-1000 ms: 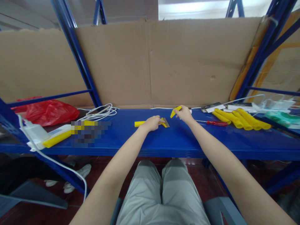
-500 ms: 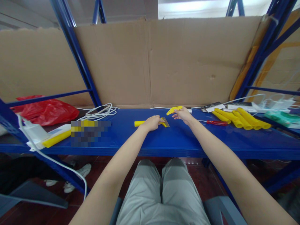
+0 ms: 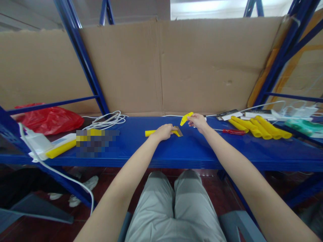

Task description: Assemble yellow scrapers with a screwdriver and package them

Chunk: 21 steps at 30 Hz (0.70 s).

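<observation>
My left hand point(image 3: 165, 131) is closed round the yellow handle of a scraper point(image 3: 150, 133), which lies low over the blue shelf with its handle pointing left. The scraper's metal blade point(image 3: 179, 131) shows just to the right of my fingers. My right hand point(image 3: 198, 121) pinches a flat yellow plastic piece point(image 3: 186, 118) by one end, above the shelf and slightly beyond the blade. The piece is bent in outline and tilts down to the left, apart from the scraper. To the right of that hand lies a screwdriver with a red handle point(image 3: 233, 132).
Several yellow tubes point(image 3: 259, 127) lie at the right on the blue shelf point(image 3: 202, 151), before some small boxes point(image 3: 228, 114). A white cable coil point(image 3: 111, 119), a red plastic bag point(image 3: 50, 119) and another yellow tube point(image 3: 62, 149) are at the left. Cardboard point(image 3: 191, 67) closes the back.
My right hand has turned the yellow plastic piece, so it now slopes more steeply down to the left. My left hand and the scraper have barely moved.
</observation>
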Each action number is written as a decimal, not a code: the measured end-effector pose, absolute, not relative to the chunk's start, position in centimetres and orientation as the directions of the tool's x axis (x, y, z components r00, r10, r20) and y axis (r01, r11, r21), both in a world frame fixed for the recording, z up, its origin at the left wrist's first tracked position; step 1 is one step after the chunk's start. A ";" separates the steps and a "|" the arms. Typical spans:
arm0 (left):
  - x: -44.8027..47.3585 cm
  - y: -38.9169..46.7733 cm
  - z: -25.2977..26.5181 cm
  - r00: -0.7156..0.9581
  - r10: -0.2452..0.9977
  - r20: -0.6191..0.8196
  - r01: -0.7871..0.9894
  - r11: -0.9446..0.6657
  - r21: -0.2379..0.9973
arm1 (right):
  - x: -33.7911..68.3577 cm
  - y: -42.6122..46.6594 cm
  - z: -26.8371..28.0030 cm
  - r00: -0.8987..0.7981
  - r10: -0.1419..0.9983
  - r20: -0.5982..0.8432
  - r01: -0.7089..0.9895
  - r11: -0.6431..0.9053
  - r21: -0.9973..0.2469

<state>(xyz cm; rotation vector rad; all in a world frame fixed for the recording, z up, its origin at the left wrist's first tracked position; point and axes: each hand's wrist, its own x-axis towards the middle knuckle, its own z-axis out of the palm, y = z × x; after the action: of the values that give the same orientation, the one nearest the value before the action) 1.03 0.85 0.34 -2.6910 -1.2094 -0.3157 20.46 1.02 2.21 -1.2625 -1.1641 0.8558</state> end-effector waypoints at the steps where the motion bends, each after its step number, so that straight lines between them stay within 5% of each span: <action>1: 1.0 0.9 0.3 0.644 0.716 0.269 0.753 -0.655 -0.061 | 20.5 1.0 2.1 0.238 0.955 0.176 0.119 0.151 -0.981; 10: 1.1 1.1 0.3 0.581 0.761 0.287 0.776 -0.625 0.087 | 19.4 1.7 0.5 0.110 0.985 0.130 0.230 0.102 -0.968; 21: 1.4 0.8 0.6 0.528 0.806 0.268 0.810 -0.573 0.128 | 18.9 2.6 -0.6 0.023 0.987 0.160 0.385 0.139 -0.913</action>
<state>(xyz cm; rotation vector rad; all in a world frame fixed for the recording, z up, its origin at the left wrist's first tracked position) 1.39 0.84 0.57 -2.7350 -1.4460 -0.4689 18.93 2.62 -0.63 -1.3929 -1.5147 0.8425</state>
